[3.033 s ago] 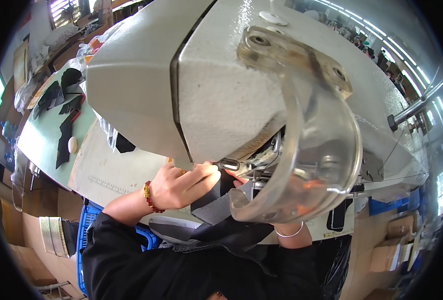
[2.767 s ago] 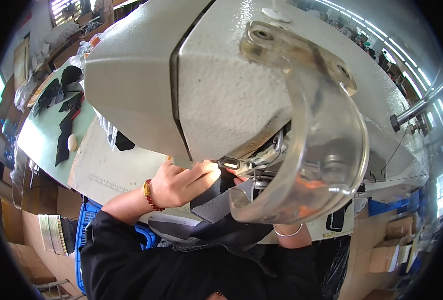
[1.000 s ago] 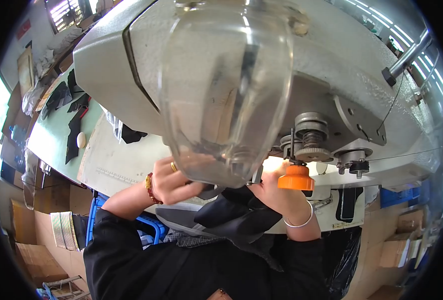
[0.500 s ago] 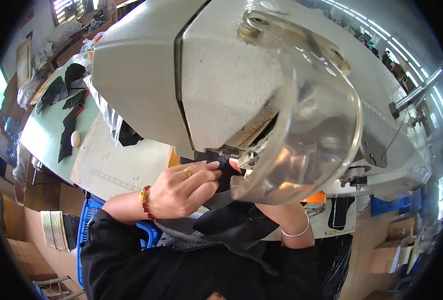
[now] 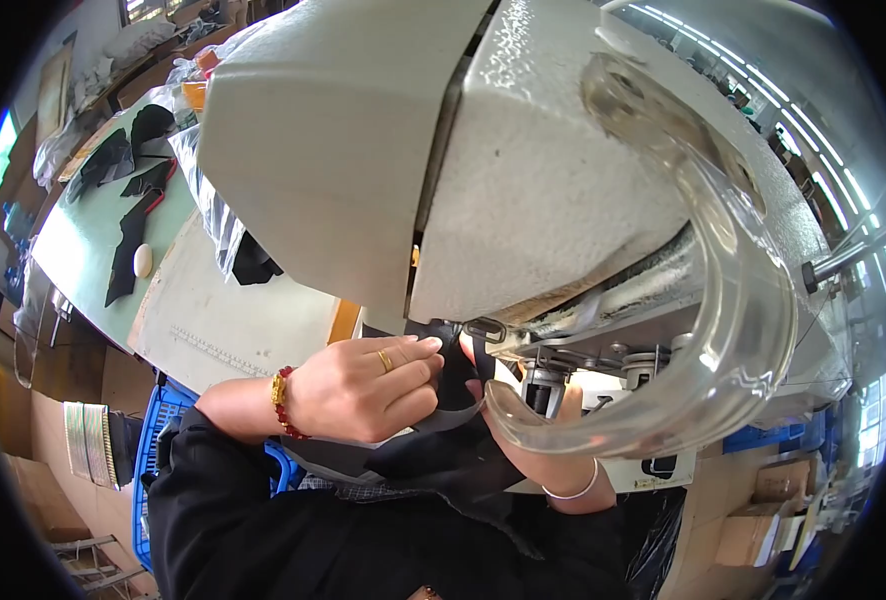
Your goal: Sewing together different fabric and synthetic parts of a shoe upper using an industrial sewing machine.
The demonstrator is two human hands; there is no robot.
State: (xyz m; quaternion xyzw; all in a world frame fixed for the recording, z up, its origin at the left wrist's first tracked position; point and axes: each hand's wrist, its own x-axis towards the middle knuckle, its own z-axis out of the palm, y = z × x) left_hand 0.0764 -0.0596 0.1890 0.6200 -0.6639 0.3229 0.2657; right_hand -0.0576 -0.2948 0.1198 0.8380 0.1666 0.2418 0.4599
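Under the white sewing machine head (image 5: 553, 190), black fabric (image 5: 453, 375) lies at the stitching area and hangs toward my lap. My left hand (image 5: 368, 390), with a ring and a red beaded bracelet, has its fingers bent together and its tips on the fabric's left side. My right hand (image 5: 538, 455) reaches in from the right. A clear plastic guard (image 5: 763, 330) and the machine cover part of it. Its visible fingertips press the fabric's right edge; the other fingers are hidden.
Left of the machine, a pale worktop (image 5: 213, 310) adjoins a green table (image 5: 78, 250) with black cut pieces (image 5: 128, 250) and a white oval object (image 5: 143, 261). A blue plastic basket (image 5: 158, 430) stands below. Cardboard boxes (image 5: 763, 520) sit on the floor at right.
The machine head and guard appear larger and farther right as my view shifts. More of the machine's underside shows. Both hands stay at the fabric, with the right fingertips slightly more visible.
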